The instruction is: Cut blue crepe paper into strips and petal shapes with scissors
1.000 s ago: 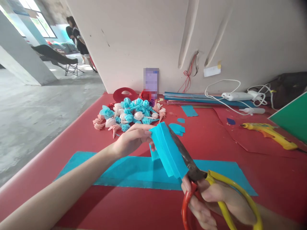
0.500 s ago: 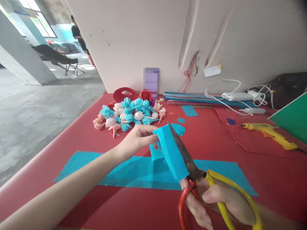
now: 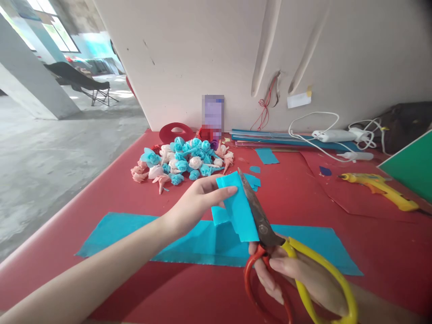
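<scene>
My left hand (image 3: 205, 195) pinches a folded stack of blue crepe paper (image 3: 238, 209), thumb lying across its front. In my right hand (image 3: 297, 274) is a pair of scissors (image 3: 261, 220) with one red and one yellow handle loop. The dark blades point up and away, lying along the right edge of the paper stack; whether they cut into it I cannot tell. Below both hands a long blue paper strip (image 3: 199, 245) lies flat across the red table. Small blue cut pieces (image 3: 253, 181) rest just beyond the blades.
A heap of blue, white and pink paper flowers (image 3: 182, 164) lies at the back left. Farther right are a yellow glue gun (image 3: 381, 189), a white power strip (image 3: 334, 136) with cables, and flat paper sheets (image 3: 263, 137) along the wall. A green board (image 3: 415, 166) stands at the right edge.
My left thumb has moved onto the front of the paper stack. The scissors and my right hand have shifted slightly left. A person in the background has gone almost out of sight behind the wall.
</scene>
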The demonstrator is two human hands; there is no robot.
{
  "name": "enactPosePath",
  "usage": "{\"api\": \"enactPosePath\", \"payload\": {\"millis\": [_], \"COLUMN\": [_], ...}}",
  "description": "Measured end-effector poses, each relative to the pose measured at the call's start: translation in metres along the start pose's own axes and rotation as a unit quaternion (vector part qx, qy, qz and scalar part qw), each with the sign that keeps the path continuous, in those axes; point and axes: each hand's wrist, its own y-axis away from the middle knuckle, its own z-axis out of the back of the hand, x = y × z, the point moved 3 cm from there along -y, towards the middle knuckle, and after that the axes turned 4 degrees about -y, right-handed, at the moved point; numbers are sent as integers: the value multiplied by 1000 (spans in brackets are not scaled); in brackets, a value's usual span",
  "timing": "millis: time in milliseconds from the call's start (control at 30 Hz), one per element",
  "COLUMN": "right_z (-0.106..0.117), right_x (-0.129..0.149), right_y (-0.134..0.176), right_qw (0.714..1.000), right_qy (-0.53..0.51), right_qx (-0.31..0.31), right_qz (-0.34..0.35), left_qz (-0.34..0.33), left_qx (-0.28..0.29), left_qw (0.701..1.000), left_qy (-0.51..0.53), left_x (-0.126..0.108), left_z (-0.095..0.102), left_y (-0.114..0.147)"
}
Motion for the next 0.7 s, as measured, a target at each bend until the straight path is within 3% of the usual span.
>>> {"api": "enactPosePath", "payload": {"millis": [133, 333, 700], "right_z": [-2, -4, 0], "right_x": [7, 3, 4], "right_y": [1, 2, 0], "right_qw": [1000, 998, 997], "right_qy": [8, -22, 4], "right_qx": [-6, 48, 13], "right_qz": [24, 35, 82], "left_qz": [-10, 9, 10], "left_qx": [12, 13, 51], "left_qw": [999, 996, 998], "left_qy": [47, 83, 34], "left_x": [2, 5, 0], "left_z": [1, 2, -5], "left_y": [-2, -4, 0]}}
